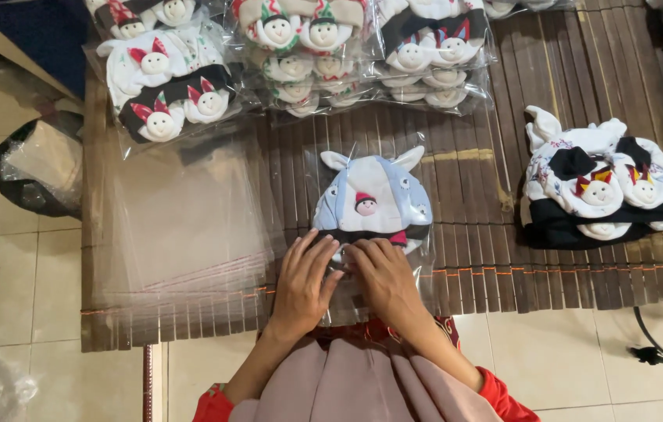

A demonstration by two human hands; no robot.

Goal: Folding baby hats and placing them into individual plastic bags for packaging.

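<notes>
Head view: both hands, left (302, 275) and right (384, 276), together press the clear plastic bag's (370, 293) open end flat, trapping the pale blue eared baby hat (373, 195) at twelve o'clock inside.

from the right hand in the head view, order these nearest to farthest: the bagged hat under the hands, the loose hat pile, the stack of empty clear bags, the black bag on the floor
1. bagged hat: touching the right hand.
2. stack of empty clear bags: on the mat, left of the left hand.
3. loose hat pile: on the mat's right side.
4. black bag: on the floor at far left.
</notes>
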